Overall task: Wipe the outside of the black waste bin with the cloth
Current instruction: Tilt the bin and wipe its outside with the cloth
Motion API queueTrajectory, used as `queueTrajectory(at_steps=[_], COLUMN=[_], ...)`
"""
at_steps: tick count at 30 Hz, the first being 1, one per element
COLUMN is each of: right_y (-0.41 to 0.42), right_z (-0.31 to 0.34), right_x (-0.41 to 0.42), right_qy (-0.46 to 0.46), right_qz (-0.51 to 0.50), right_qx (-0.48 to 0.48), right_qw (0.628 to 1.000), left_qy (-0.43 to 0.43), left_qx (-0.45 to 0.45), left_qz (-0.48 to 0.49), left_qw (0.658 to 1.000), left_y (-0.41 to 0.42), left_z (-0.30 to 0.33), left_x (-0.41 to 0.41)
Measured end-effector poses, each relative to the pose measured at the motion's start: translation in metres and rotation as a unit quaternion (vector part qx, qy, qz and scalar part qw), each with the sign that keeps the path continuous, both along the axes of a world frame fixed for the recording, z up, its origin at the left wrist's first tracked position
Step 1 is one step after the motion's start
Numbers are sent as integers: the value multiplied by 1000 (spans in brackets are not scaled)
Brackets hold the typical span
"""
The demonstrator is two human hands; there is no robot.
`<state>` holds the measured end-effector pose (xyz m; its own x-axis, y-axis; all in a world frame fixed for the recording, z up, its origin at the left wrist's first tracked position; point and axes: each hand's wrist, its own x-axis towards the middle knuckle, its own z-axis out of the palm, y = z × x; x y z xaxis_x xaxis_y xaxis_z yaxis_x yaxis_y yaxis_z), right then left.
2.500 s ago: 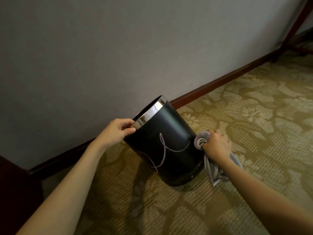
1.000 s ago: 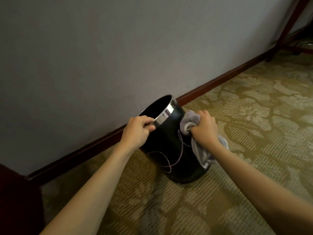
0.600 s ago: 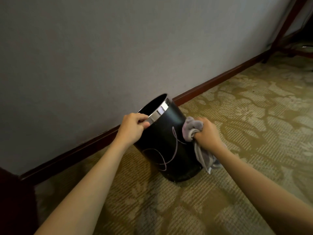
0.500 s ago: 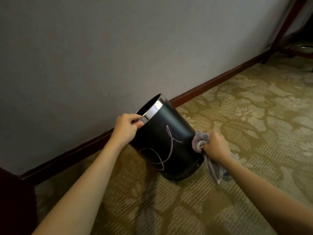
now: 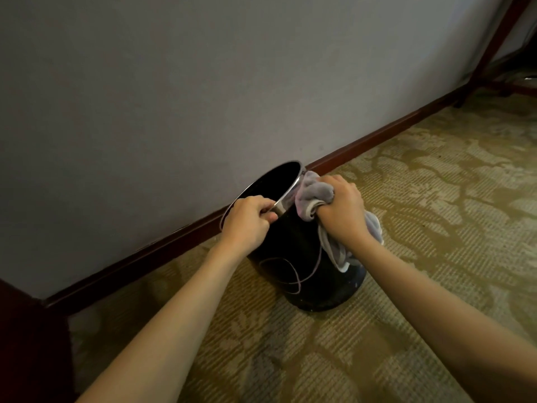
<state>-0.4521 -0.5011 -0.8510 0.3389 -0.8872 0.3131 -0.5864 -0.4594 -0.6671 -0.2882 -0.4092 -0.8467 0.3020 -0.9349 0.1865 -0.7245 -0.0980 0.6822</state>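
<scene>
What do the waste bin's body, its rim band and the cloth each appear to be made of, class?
Waste bin body: smooth black, faintly glossy, with a thin pale swirl line; plastic or coated metal, unclear which.
Rim band: bright and mirror-like, probably polished metal or chrome finish.
Cloth: soft grey fabric, bunched and folding limply in the right hand; likely towelling or microfibre.

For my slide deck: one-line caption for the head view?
Left hand steadies the tilted bin; right hand wipes it with a cloth.

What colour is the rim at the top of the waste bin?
Shiny silver, on the metal rim of the black waste bin; the head view shows it.
</scene>
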Motion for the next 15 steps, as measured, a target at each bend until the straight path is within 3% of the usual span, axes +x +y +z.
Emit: queueTrajectory(at_steps=[4,8,12,15], right_y=[1,2,10,12], right_z=[-7,-34,-62,-64], right_x=[-9,-34,-68,-72], right_qy=[21,161,290,307], right_qz=[22,21,-5,-10], right_qx=[18,-18,36,36], right_qw=[999,987,956,951], left_qy=[6,24,62,74], left_qx=[-2,-8,-4,3], left_qz=[3,29,80,80], left_qw=[1000,999,995,994], left_y=[-1,-3,3,13], left_z=[-2,-7,-12,-14], left_x=[4,22,46,58])
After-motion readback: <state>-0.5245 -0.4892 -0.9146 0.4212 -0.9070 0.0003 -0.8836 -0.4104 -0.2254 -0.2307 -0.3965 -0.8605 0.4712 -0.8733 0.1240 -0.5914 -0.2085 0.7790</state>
